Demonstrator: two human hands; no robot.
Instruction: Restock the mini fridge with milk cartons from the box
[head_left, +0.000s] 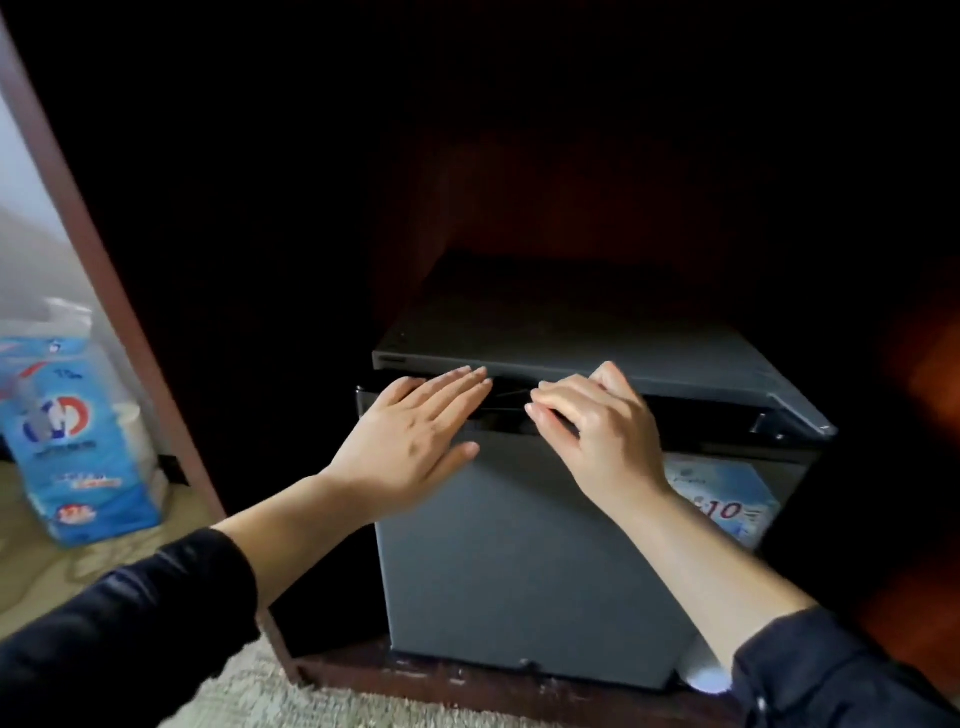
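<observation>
A grey mini fridge (519, 561) stands inside a dark wooden cabinet, its door closed or nearly closed, with a dark gap under its top panel. My left hand (410, 441) lies flat with straight fingers on the upper left of the door. My right hand (597, 421) is at the door's top edge, its fingertips bent into the dark gap there. A blue and white sticker (727, 499) is on the door's upper right. No milk cartons or box are in view.
A blue and white plastic pack of tissue rolls (78, 426) stands on the floor to the left, outside the cabinet's reddish-brown side frame (104, 270). A light carpet (311, 706) lies in front. The cabinet interior above the fridge is dark.
</observation>
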